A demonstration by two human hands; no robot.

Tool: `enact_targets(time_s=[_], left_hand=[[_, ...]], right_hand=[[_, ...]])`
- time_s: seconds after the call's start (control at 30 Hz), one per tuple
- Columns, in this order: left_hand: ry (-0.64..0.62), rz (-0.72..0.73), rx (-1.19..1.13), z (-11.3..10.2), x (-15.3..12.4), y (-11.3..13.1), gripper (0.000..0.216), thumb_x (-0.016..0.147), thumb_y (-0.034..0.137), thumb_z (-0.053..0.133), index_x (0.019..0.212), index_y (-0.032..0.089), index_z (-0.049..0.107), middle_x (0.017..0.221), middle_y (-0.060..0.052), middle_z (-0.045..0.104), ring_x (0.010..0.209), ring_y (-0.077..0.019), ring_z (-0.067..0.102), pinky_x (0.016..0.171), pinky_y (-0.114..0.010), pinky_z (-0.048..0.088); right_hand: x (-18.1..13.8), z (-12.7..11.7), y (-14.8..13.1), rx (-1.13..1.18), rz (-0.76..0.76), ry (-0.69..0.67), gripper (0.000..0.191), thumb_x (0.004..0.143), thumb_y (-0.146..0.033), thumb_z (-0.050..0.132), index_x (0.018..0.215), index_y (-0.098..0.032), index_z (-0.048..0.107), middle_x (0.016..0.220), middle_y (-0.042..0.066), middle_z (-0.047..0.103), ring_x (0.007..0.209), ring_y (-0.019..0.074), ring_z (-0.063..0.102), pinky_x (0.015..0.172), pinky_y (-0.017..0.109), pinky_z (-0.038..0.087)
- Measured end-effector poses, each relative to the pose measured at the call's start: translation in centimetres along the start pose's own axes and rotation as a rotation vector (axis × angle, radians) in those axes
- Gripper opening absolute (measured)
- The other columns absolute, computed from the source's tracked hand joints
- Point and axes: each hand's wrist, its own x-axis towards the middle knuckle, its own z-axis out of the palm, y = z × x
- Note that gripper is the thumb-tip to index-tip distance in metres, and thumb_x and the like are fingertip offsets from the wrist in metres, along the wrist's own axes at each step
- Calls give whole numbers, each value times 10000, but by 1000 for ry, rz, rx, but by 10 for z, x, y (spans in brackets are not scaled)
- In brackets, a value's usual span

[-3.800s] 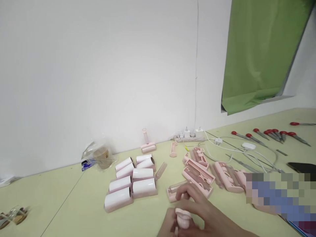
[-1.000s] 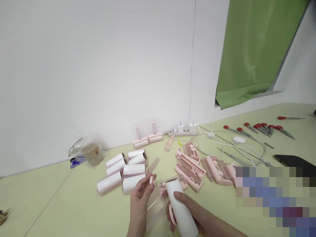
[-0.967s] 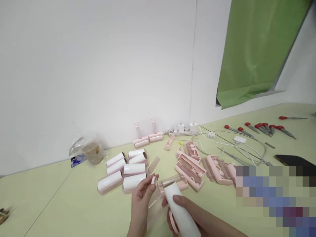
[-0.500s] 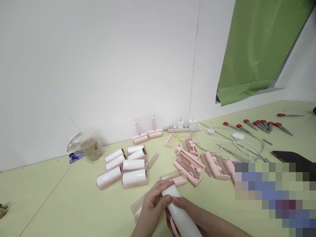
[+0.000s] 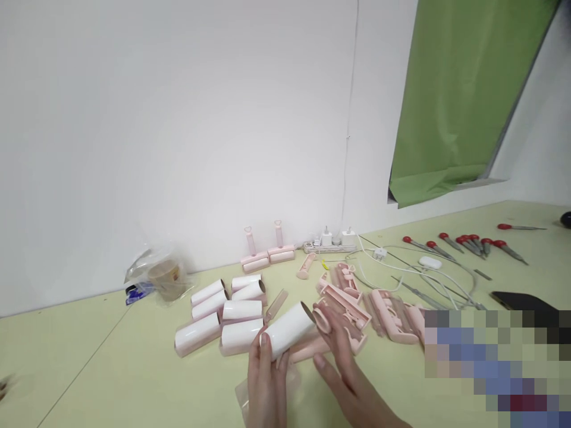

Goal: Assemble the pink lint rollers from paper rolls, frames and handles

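Note:
My left hand (image 5: 266, 374) is closed around the lower left end of a white lint roller refill (image 5: 288, 333), tilted with its open brown core toward the upper right. Just off that core end, a pink round end piece (image 5: 322, 320) sits under the curled fingers of my right hand (image 5: 345, 359); its thumb stands apart. Whether this piece joins a frame behind the refill is hidden. A pink roller frame (image 5: 310, 346) shows below the refill. Partly behind my left hand lies a clear plastic piece (image 5: 242, 395) on the table.
Several white refills (image 5: 243, 310) lie left of my hands. Pink frames (image 5: 392, 315) spread to the right. Two assembled lint rollers (image 5: 282, 255) stand by the wall near a power strip (image 5: 330, 246). Red-handled screwdrivers (image 5: 473, 242), cables, a phone (image 5: 521, 299) and a bagged cup (image 5: 165, 276) are around.
The refill has risen and turned, its open core now showing at the upper right. My right hand has left the refill's side and moved to the pink end piece beyond the core.

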Motion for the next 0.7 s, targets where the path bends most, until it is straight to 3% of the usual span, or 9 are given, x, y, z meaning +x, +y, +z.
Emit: enact_targets(time_s=[0.1, 0.2, 0.4, 0.53, 0.6, 0.7], left_hand=[[-42, 57, 45, -1, -4, -5, 391, 637, 377, 675, 948, 215, 502, 1096, -66, 520, 1043, -232, 512, 817, -292, 473], [-87, 90, 108, -2, -7, -9, 427, 592, 410, 700, 912, 215, 495, 991, -47, 536, 965, -214, 545, 789, -278, 468], [-83, 91, 136, -6, -8, -19, 475, 566, 438, 710, 916, 233, 464, 908, -23, 541, 889, -186, 553, 754, -262, 455], [-109, 58, 194, -11, -8, -26, 427, 541, 419, 728, 828, 203, 496, 896, -49, 566, 920, -218, 543, 791, -299, 434], [-159, 15, 173, -13, -7, -26, 386, 539, 398, 733, 773, 188, 509, 907, -64, 578, 924, -232, 547, 813, -332, 427], [-256, -35, 180, -14, -4, -20, 332, 539, 349, 738, 715, 188, 507, 856, -43, 595, 844, -214, 575, 764, -342, 456]], right_hand=[[-3, 5, 1, -142, -3, -63, 657, 843, -351, 434, 1363, -254, 44, 1437, 32, 48, 1304, 207, 19, 1059, 405, 69], [2, 1, -5, -179, -7, -27, 651, 834, -337, 447, 1357, -255, 67, 1432, 36, 62, 1304, 197, -2, 1061, 400, 67], [4, 4, -8, -211, -29, 49, 775, 674, -294, 639, 1312, -285, 201, 1386, 42, 207, 1290, 256, 91, 1046, 430, 113], [6, 5, 2, -245, -187, 193, 875, 519, -258, 746, 1267, -257, 293, 1329, 76, 262, 1262, 313, 145, 1034, 448, 126], [8, 0, 6, -311, -244, 165, 907, 486, -251, 762, 1271, -239, 308, 1309, 94, 276, 1245, 339, 168, 1015, 451, 179], [11, -11, 4, -416, -342, 10, 975, 524, -256, 743, 1336, -223, 206, 1337, 102, 262, 1245, 350, 168, 1010, 454, 188]])
